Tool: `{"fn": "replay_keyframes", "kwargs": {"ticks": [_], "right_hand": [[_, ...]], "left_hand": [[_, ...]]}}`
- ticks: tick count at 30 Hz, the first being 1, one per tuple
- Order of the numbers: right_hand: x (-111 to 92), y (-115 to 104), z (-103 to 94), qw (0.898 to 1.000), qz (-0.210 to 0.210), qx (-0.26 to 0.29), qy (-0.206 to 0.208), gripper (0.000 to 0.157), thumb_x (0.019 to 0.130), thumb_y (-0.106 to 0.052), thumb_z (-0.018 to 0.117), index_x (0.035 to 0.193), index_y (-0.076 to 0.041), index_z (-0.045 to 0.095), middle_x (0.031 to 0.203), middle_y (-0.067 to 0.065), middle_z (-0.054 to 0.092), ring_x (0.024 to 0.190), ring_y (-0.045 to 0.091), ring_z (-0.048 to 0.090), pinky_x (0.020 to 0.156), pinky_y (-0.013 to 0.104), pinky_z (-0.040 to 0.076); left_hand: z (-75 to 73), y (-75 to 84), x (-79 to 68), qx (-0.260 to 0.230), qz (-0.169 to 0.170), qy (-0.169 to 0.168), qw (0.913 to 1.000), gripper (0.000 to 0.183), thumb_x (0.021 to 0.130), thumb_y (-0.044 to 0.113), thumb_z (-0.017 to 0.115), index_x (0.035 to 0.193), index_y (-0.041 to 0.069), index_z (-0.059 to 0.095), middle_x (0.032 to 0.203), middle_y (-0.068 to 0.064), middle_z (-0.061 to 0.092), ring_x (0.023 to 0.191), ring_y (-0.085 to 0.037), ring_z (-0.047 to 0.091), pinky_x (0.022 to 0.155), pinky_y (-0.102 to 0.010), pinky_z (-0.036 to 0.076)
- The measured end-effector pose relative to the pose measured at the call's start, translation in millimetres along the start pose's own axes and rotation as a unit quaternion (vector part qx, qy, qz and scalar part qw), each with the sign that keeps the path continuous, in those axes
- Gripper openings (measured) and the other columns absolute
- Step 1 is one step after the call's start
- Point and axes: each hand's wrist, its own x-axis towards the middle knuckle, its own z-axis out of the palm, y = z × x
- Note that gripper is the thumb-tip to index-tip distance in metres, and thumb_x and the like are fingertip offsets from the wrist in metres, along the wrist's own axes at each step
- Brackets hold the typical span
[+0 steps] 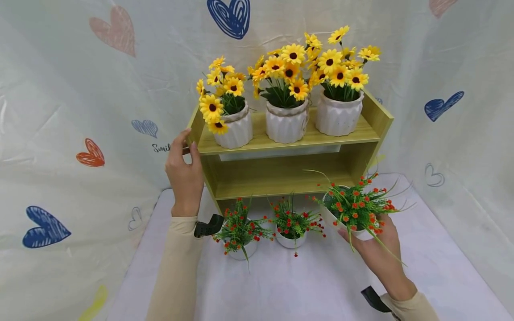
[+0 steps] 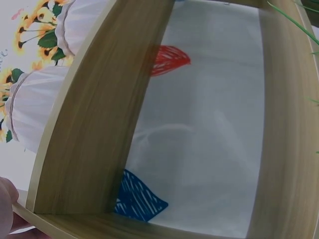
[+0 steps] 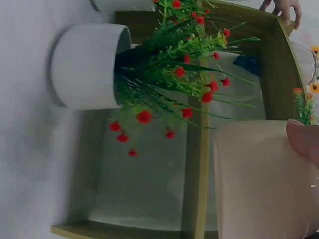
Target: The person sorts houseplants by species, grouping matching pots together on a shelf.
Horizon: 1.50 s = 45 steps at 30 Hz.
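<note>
With thumb and fingers at the upper left side panel, my left hand (image 1: 185,174) grips the two-tier wooden shelf (image 1: 281,174). In the left wrist view, fingertips (image 2: 6,201) show at the panel's edge. My right hand (image 1: 381,249) holds a potted plant with red flowers (image 1: 357,207) in front of the shelf's lower right, leaning to the right. In the right wrist view, the thumb (image 3: 304,142) lies against its white pot (image 3: 264,184). Two more red-flowered plants stand on the table before the shelf, one at left (image 1: 242,232) and one in the middle (image 1: 292,227).
Three white ribbed pots with yellow flowers stand on the upper tier: left (image 1: 234,129), middle (image 1: 286,124) and right (image 1: 339,115). A white cloth covers the table (image 1: 297,290). Behind hangs a pale curtain (image 1: 52,111) printed with hearts.
</note>
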Motion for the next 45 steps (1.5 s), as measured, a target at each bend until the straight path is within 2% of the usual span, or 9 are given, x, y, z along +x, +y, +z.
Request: {"fn": "replay_keyframes", "kwargs": {"ticks": [1,3,5,11,18,22,30,40,45], "right_hand": [[4.3,-1.1,1.9,0.976,0.016,-0.211,0.052,0.084,0.087,-0.021,0.087,0.158,-0.003,0.046,0.153,0.013,0.057,0.142,0.029,0.052,0.120,0.035,0.038],[12.2,-3.5,6.3,0.947,0.049,-0.287,0.135,0.091,0.069,-0.008,0.096,0.150,0.000,0.054,0.137,0.018,0.067,0.127,0.033,0.061,0.104,0.046,0.049],[21.0,-3.3,10.9,0.939,0.067,-0.298,0.157,0.085,0.070,-0.013,0.095,0.145,0.003,0.057,0.130,0.025,0.068,0.118,0.045,0.063,0.094,0.059,0.048],[45.0,3.3,22.5,0.932,0.076,-0.309,0.176,0.074,0.072,-0.020,0.094,0.130,0.010,0.061,0.114,0.027,0.071,0.101,0.048,0.066,0.083,0.061,0.049],[68.2,12.4,28.5,0.918,0.064,-0.353,0.172,0.081,0.075,-0.029,0.093,0.136,0.012,0.058,0.117,0.033,0.069,0.101,0.055,0.064,0.088,0.069,0.047],[76.3,13.1,33.8,0.910,0.082,-0.374,0.159,0.089,0.081,-0.033,0.090,0.145,0.015,0.050,0.129,0.036,0.064,0.113,0.056,0.061,0.097,0.068,0.043],[93.6,14.9,43.7,0.876,0.093,-0.450,0.149,0.094,0.087,-0.042,0.087,0.144,0.020,0.046,0.125,0.039,0.062,0.108,0.055,0.062,0.084,0.066,0.052],[106.2,20.8,46.2,0.878,0.122,-0.442,0.139,0.096,0.091,-0.047,0.082,0.146,0.020,0.042,0.132,0.040,0.059,0.112,0.056,0.061,0.084,0.069,0.054],[94.9,18.9,44.2,0.885,0.132,-0.426,0.133,0.103,0.090,-0.046,0.083,0.156,0.014,0.031,0.143,0.039,0.051,0.120,0.056,0.058,0.087,0.069,0.052]], "left_hand": [[0.1,0.5,-0.1,-0.001,-0.001,0.000,1.0000,0.033,0.110,0.010,0.057,0.140,0.000,0.063,0.136,-0.020,0.068,0.103,-0.040,0.070,0.088,-0.052,0.059],[0.3,1.1,-0.3,-0.002,-0.001,-0.001,1.0000,0.033,0.110,0.010,0.057,0.141,0.000,0.063,0.137,-0.020,0.067,0.103,-0.041,0.070,0.090,-0.052,0.059],[0.4,1.5,-0.7,-0.002,-0.001,-0.003,1.0000,0.033,0.110,0.010,0.057,0.141,0.000,0.063,0.138,-0.020,0.067,0.103,-0.041,0.070,0.090,-0.052,0.059],[0.5,0.3,-1.6,-0.004,-0.003,-0.003,1.0000,0.033,0.110,0.010,0.057,0.141,0.000,0.063,0.137,-0.020,0.067,0.104,-0.041,0.069,0.091,-0.052,0.058],[-0.9,-0.4,-3.6,0.001,-0.004,-0.002,1.0000,0.033,0.110,0.011,0.057,0.141,0.000,0.063,0.135,-0.021,0.068,0.103,-0.041,0.069,0.090,-0.053,0.058],[-0.8,-0.1,-2.9,0.001,-0.002,0.000,1.0000,0.033,0.110,0.011,0.057,0.141,0.000,0.063,0.136,-0.021,0.067,0.104,-0.041,0.070,0.091,-0.053,0.058],[-0.7,1.2,0.0,-0.004,-0.003,-0.001,1.0000,0.033,0.109,0.010,0.058,0.141,0.000,0.063,0.138,-0.019,0.067,0.104,-0.041,0.070,0.092,-0.053,0.057],[-1.9,1.0,1.5,0.004,0.004,-0.004,1.0000,0.033,0.110,0.011,0.056,0.141,-0.001,0.062,0.137,-0.021,0.067,0.105,-0.041,0.070,0.093,-0.052,0.058],[-1.2,1.9,0.3,-0.004,0.002,-0.001,1.0000,0.033,0.110,0.010,0.057,0.140,0.000,0.063,0.137,-0.020,0.067,0.105,-0.041,0.070,0.093,-0.052,0.058]]}}
